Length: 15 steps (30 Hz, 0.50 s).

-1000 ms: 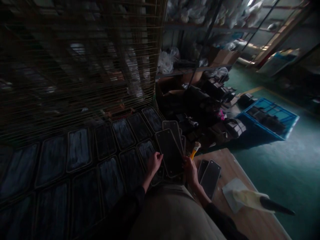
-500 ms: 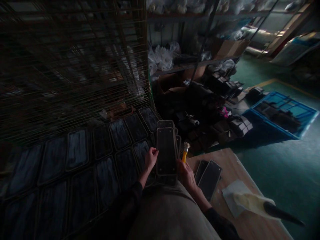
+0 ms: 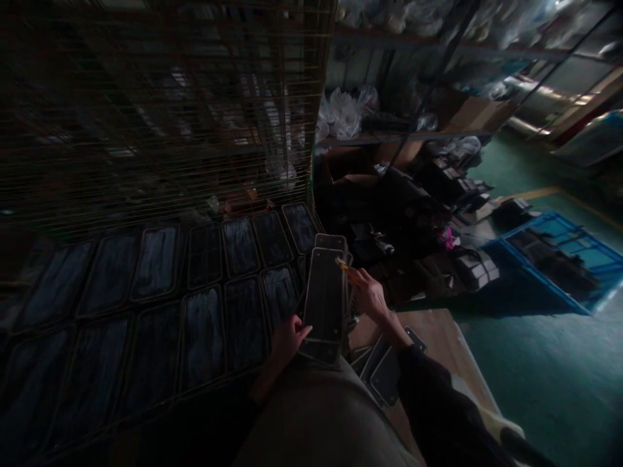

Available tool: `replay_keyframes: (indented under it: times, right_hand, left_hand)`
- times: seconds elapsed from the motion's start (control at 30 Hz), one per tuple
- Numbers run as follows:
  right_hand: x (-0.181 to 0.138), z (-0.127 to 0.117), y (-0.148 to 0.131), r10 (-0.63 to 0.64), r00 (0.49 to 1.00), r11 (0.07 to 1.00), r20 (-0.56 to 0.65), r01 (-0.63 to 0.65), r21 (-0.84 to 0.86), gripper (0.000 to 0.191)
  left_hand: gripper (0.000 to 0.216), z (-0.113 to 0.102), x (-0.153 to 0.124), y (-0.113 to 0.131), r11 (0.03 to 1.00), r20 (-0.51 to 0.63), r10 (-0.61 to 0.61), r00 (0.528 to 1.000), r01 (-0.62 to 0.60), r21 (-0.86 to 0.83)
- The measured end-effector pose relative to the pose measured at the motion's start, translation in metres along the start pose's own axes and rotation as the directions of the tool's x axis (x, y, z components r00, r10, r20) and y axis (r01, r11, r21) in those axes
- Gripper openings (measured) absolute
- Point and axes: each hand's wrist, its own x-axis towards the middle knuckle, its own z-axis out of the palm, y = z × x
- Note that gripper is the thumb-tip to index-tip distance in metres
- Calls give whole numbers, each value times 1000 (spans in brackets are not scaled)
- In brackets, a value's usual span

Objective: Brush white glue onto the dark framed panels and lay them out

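A stack of dark flat rounded-corner panels [image 3: 325, 305] rests on my lap. My left hand [image 3: 287, 338] grips the stack's lower left corner, fingers curled. My right hand [image 3: 370, 293] holds a small yellow-handled brush [image 3: 346, 266] with its bristles touching the top right of the uppermost panel. More of the same dark panels [image 3: 389, 371] lie on the wooden table [image 3: 438, 337] under my right forearm.
A wire tray [image 3: 160, 311] to my left carries rows of brushed dark panels. A tall wire rack [image 3: 160, 117] stands behind it. Shelves with bags and boxes [image 3: 389, 117] are ahead. A blue crate [image 3: 549, 253] sits on the green floor at right.
My right hand left the stack's lower right edge, picked the yellow brush up off the table and brought it to the top panel. My left hand slid down the stack's left side.
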Motion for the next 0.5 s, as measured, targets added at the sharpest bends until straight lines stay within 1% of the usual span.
replay_keyframes:
  times: [0.13, 0.23, 0.33, 0.5]
  right_hand:
    - [23, 9, 13, -41, 999, 997, 20, 42, -65, 31]
    - [31, 14, 19, -62, 996, 993, 62, 68, -93, 30]
    - [27, 17, 19, -72, 993, 990, 94, 83, -114, 29]
    - [6, 13, 10, -74, 989, 991, 127, 87, -99, 28]
  left_hand:
    - [21, 0, 0, 3, 1000, -40, -12, 999, 12, 2]
    - [20, 0, -1, 3, 1000, -71, -9, 997, 10, 14]
    - [21, 2, 0, 4, 999, -64, -25, 998, 26, 21]
    - [18, 5, 2, 4, 1000, -71, -13, 997, 13, 5]
